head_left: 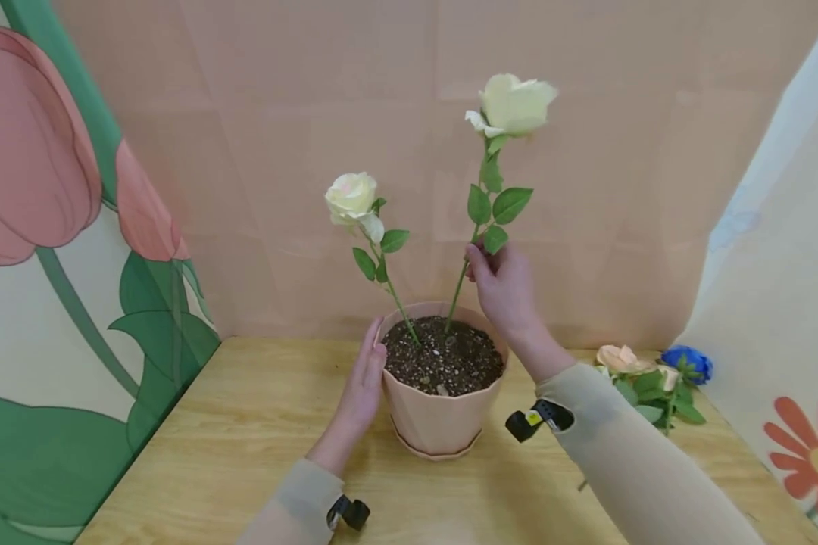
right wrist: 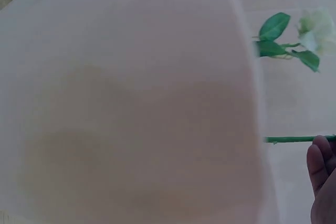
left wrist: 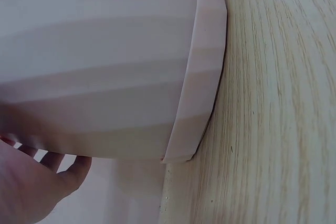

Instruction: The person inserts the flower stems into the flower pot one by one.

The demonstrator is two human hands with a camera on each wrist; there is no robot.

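Note:
A pink flowerpot (head_left: 443,416) filled with dark soil (head_left: 443,363) stands on a wooden table. My left hand (head_left: 361,382) lies against the pot's left side, its fingers extended up to the rim; the left wrist view shows the pot wall (left wrist: 105,77) beside that hand. With thumb and fingers, my right hand (head_left: 507,288) pinches the stem of a tall white rose (head_left: 518,106) below its leaves. The stem's lower end meets the soil toward the back. A shorter white rose (head_left: 351,198) leans left, its stem in the soil. The pot fills most of the right wrist view.
At the table's right lie a peach rose (head_left: 620,359) and a blue rose (head_left: 688,363) with green leaves, partly behind my right sleeve (head_left: 627,446). A pink backdrop (head_left: 313,91) hangs behind the table (head_left: 259,439), with flower-printed panels at both sides.

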